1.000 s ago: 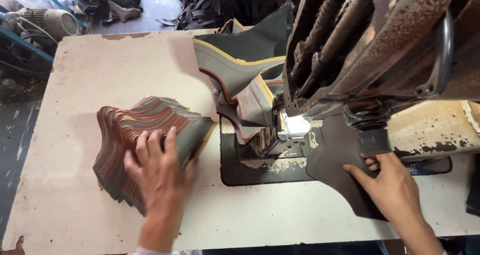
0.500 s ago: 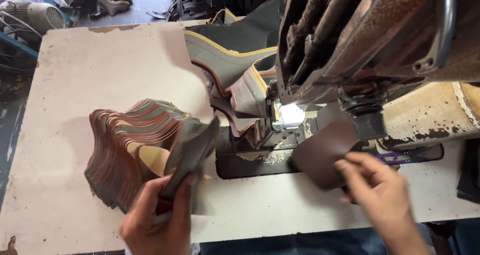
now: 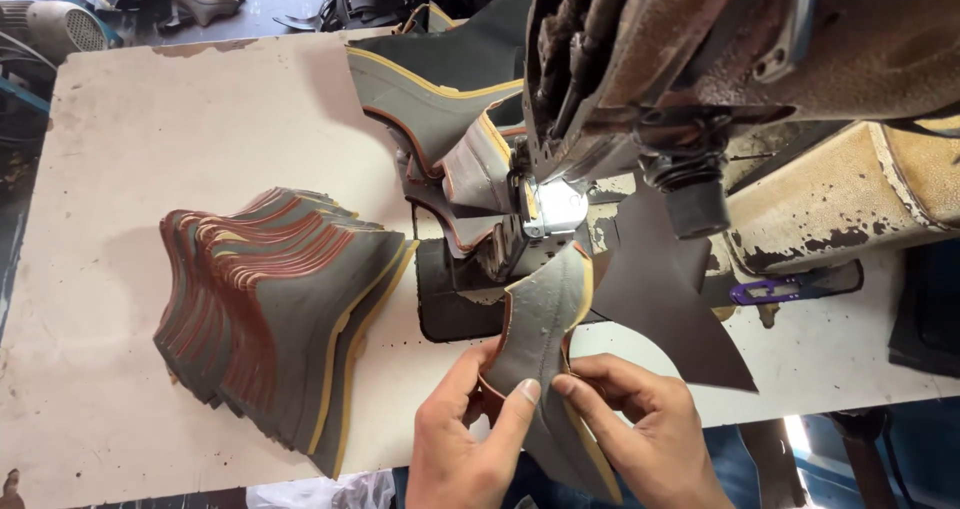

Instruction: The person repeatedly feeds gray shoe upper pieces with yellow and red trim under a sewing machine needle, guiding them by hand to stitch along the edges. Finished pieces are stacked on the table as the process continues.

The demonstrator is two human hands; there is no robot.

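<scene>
Both hands pinch one curved grey leather shoe-upper piece with tan edging, just in front of the worn, rusty sewing machine head. Left hand: thumb and fingers closed on its lower left edge. Right hand: fingertips closed on its right edge. Dark brown leather panel lies under the machine, overlapping behind the piece. Fanned stack of grey uppers sits left of the machine; purple thread snips right of it.

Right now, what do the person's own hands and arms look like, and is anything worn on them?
Both are bare: the left hand and right hand wear no gloves, rings or watch that show. Fingernails are short. No sleeves reach the visible wrists; the forearms are cut off by the bottom edge.
</scene>
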